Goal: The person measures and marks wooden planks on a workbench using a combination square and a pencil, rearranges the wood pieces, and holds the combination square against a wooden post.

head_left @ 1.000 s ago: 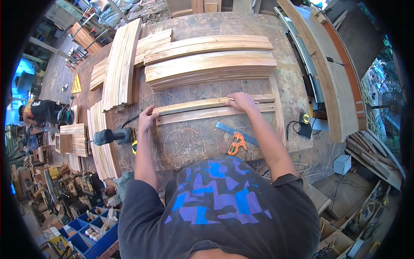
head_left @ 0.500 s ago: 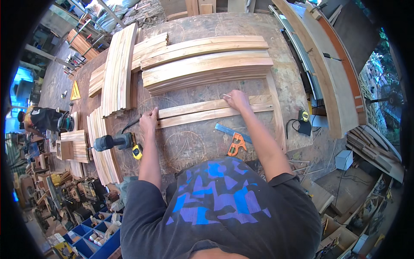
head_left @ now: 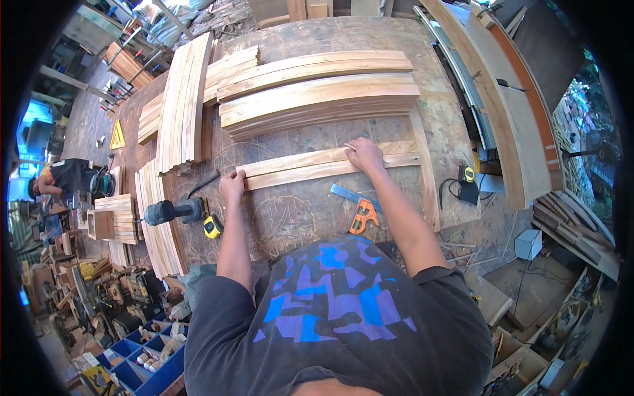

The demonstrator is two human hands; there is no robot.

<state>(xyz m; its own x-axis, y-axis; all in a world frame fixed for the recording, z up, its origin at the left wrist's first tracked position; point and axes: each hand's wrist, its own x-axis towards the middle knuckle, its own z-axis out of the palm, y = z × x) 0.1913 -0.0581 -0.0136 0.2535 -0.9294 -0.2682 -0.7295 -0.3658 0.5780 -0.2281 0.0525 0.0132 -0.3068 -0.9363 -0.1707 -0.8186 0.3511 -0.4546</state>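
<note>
Two pale wooden slats (head_left: pixel 297 170) lie side by side, their right ends on a crosswise board (head_left: pixel 426 195). My left hand (head_left: pixel 233 182) grips their left ends. My right hand (head_left: pixel 365 156) is closed on a thin pencil-like stick (head_left: pixel 350 146), resting on the slats. Below them lies a combination square (head_left: pixel 362 214) with an orange head. Left of my left hand are a cordless drill (head_left: pixel 175 211), a yellow tape measure (head_left: pixel 212 226) and a dark strap-like item (head_left: pixel 203 183). Stacked planks (head_left: pixel 317 92) lie beyond the slats.
The worktable (head_left: pixel 350 36) bears more stacks (head_left: pixel 181 99), a yellow triangle (head_left: pixel 117 135) and another tape measure (head_left: pixel 468 175). Long panels (head_left: pixel 502 132) stand along the right. A co-worker (head_left: pixel 59 178) is at the far left. A blue divided bin (head_left: pixel 148 366) is at lower left.
The two slats have drawn together, closing the gap between them. My left hand has moved slightly down, and my right hand has shifted slightly along the slats.
</note>
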